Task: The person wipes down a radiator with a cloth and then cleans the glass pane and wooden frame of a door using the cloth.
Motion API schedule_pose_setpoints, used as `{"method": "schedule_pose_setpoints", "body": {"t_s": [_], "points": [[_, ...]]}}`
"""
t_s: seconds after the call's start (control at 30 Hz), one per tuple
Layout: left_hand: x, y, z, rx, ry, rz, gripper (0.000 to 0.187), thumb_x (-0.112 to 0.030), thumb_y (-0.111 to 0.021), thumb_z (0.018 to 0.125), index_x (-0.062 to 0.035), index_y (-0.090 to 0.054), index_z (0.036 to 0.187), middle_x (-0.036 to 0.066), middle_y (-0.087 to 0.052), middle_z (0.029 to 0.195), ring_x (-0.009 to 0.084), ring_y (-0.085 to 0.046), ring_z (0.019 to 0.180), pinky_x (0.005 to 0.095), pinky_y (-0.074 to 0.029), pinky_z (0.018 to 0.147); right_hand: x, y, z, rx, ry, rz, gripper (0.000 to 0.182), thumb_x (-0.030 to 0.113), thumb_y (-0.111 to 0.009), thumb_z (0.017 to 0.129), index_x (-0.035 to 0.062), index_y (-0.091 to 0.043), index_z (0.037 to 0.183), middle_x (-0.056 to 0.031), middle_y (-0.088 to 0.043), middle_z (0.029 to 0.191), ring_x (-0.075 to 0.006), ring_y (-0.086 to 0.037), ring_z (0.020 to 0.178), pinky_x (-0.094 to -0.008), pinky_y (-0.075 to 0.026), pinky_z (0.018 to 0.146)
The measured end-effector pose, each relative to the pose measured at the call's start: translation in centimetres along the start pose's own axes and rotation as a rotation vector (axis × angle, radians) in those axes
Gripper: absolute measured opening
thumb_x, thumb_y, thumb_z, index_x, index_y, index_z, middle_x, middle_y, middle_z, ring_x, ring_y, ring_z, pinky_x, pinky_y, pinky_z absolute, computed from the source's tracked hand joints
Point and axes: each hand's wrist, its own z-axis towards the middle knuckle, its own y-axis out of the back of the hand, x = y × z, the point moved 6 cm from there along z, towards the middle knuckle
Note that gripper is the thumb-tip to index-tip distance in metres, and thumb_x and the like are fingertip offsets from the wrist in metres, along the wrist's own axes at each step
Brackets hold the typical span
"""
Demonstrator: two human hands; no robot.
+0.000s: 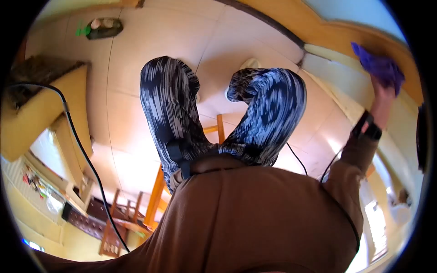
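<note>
The camera looks straight down the person's own body. The floor [136,91] is pale and made of big smooth tiles with thin lines between them. The person is up on a wooden chair [157,193], and its orange-brown frame shows between and below the legs in black and white patterned trousers [173,109]. A brown top [255,218] fills the bottom of the view.

At the far right runs a long wooden ledge [327,34] with a pale wall strip under it. The right hand [382,91] reaches out to that ledge, and its grip is clenched around a purple cloth [380,66], which lies against the ledge's edge. A dark band [368,127] sits on that wrist.

The left hand is out of sight.

A yellow sofa [32,118] stands at the left, with a black cable [86,159] running past it. Some small thing lies on the floor at the top left, too blurry to tell.
</note>
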Motion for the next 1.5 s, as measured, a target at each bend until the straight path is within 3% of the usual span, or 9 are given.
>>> {"method": "schedule_pose_setpoints", "body": {"t_s": [0.1, 0.17, 0.27, 0.47, 0.63, 0.73, 0.93, 1.2, 1.5], "points": [[-1.0, 1.5, 0.6, -0.055, -0.045, -0.027, 0.043, -0.009, -0.060, 0.080, -0.0104, -0.054, 0.122, 0.006, -0.059, 0.114, 0.0113, -0.058, 0.086, 0.0216, -0.046, 0.062, 4.2, 5.1, -0.8, -0.531, 0.574, -0.360, 0.020, 0.016, -0.052, 0.083, 0.0051, -0.061, 0.099, -0.0111, -0.064, 0.099, -0.0244, -0.061, 0.089, -0.0417, -0.048, 0.085], [-1.1, 3.1, 0.4, -0.096, -0.041, -0.042, 0.043, -0.008, -0.060, 0.080, -0.0104, -0.054, 0.122, 0.006, -0.059, 0.115, 0.0112, -0.058, 0.086, 0.0215, -0.046, 0.062, 0.8, 2.0, -1.1, -0.734, 0.674, -0.340, 0.024, 0.016, -0.048, 0.088, 0.0060, -0.058, 0.107, -0.0126, -0.062, 0.107, -0.0256, -0.058, 0.098, -0.0446, -0.047, 0.089], [-1.5, 4.7, -0.4, -0.139, -0.038, -0.057, 0.043, -0.007, -0.059, 0.080, -0.0104, -0.053, 0.122, 0.006, -0.058, 0.115, 0.0112, -0.058, 0.086, 0.0213, -0.046, 0.062, -0.4, -1.6, -3.4, -0.709, 0.817, -0.438, 0.031, 0.015, -0.048, 0.091, 0.0062, -0.049, 0.120, -0.0128, -0.054, 0.121, -0.0260, -0.053, 0.111, -0.0425, -0.044, 0.093], [-7.0, 11.5, -4.4, -0.348, -0.161, -0.164, 0.043, -0.004, -0.059, 0.080, -0.0104, -0.053, 0.122, 0.006, -0.058, 0.117, 0.0112, -0.058, 0.086, 0.0210, -0.046, 0.062, 2.0, -20.4, -12.6, -0.403, 1.619, -1.368, 0.043, 0.017, -0.054, 0.088, 0.0034, -0.043, 0.128, -0.0151, -0.048, 0.128, -0.0253, -0.047, 0.117, -0.0331, -0.036, 0.098], [-17.3, 13.0, -12.3, -0.254, -0.436, -0.476, 0.043, -0.001, -0.058, 0.080, -0.0104, -0.053, 0.122, 0.006, -0.057, 0.118, 0.0111, -0.058, 0.086, 0.0208, -0.046, 0.061, 4.3, -27.4, -13.1, -0.451, 2.295, -2.233, 0.045, 0.025, -0.054, 0.087, 0.0034, -0.045, 0.126, -0.0232, -0.040, 0.132, -0.0390, -0.034, 0.126, -0.0475, -0.028, 0.104], [-23.6, 8.6, -17.7, 0.164, -0.455, -0.620, 0.041, 0.000, -0.060, 0.080, -0.0096, -0.056, 0.119, 0.005, -0.055, 0.122, 0.0117, -0.058, 0.090, 0.0209, -0.047, 0.064, 4.4, -25.7, -9.7, -0.866, 2.305, -2.353, 0.051, 0.020, -0.045, 0.086, 0.0062, -0.039, 0.135, -0.0202, -0.030, 0.144, -0.0361, -0.026, 0.134, -0.0466, -0.018, 0.110], [-31.6, 4.0, -21.5, 0.486, -0.503, -1.088, 0.029, -0.005, -0.060, 0.084, -0.0080, -0.061, 0.112, 0.008, -0.061, 0.112, 0.0164, -0.060, 0.095, 0.0258, -0.050, 0.070, -1.1, -17.1, -5.0, -0.806, 2.199, -2.171, 0.048, 0.018, -0.056, 0.081, 0.0067, -0.045, 0.126, -0.0259, -0.033, 0.136, -0.0472, -0.028, 0.126, -0.0528, -0.025, 0.103], [-25.4, 14.9, -22.4, 0.140, -0.289, -1.450, 0.053, -0.013, -0.063, 0.080, 0.0001, -0.044, 0.128, 0.015, -0.059, 0.113, 0.0200, -0.060, 0.097, 0.0309, -0.050, 0.073, -7.9, -1.4, 0.6, -0.880, 1.518, -2.237, 0.053, 0.003, -0.056, 0.073, 0.0106, -0.047, 0.125, -0.0248, -0.035, 0.133, -0.0486, -0.030, 0.123, -0.0544, -0.027, 0.102], [-12.0, 19.1, -32.4, -0.284, 0.090, -1.086, 0.053, -0.018, -0.058, 0.082, 0.0004, -0.043, 0.129, 0.015, -0.056, 0.117, 0.0215, -0.056, 0.101, 0.0332, -0.047, 0.078, -1.0, -10.5, -5.9, -0.667, 1.776, -1.988, 0.062, -0.005, -0.048, 0.069, 0.0095, -0.048, 0.129, -0.0241, -0.042, 0.129, -0.0400, -0.041, 0.118, -0.0463, -0.029, 0.103]]}}
